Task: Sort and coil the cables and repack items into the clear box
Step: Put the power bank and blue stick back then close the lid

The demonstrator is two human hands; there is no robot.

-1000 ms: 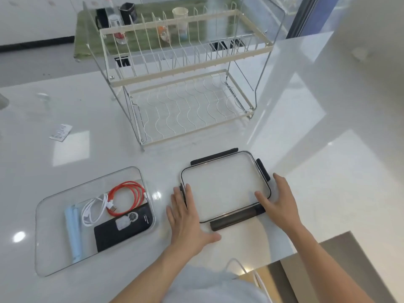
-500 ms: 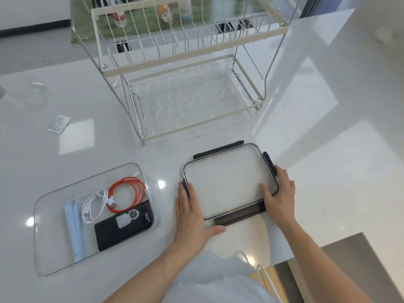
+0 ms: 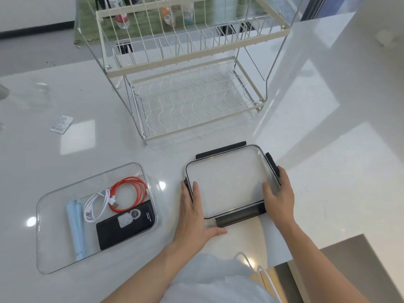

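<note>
1. My left hand (image 3: 193,212) lies flat with fingers straight along the left edge of the clear rectangular lid with black latches (image 3: 231,182), thumb spread toward me on the white glossy table (image 3: 317,171); it grips nothing.
2. My right hand (image 3: 278,195) holds the lid's right edge, thumb on top and fingers curled over the rim.
3. The lid lies flat between both hands.
4. The clear plastic box (image 3: 52,254) sits just left, holding the coiled orange cable (image 3: 129,191), white cable (image 3: 96,204), black power bank (image 3: 125,225) and pale blue stick (image 3: 75,228).
</note>
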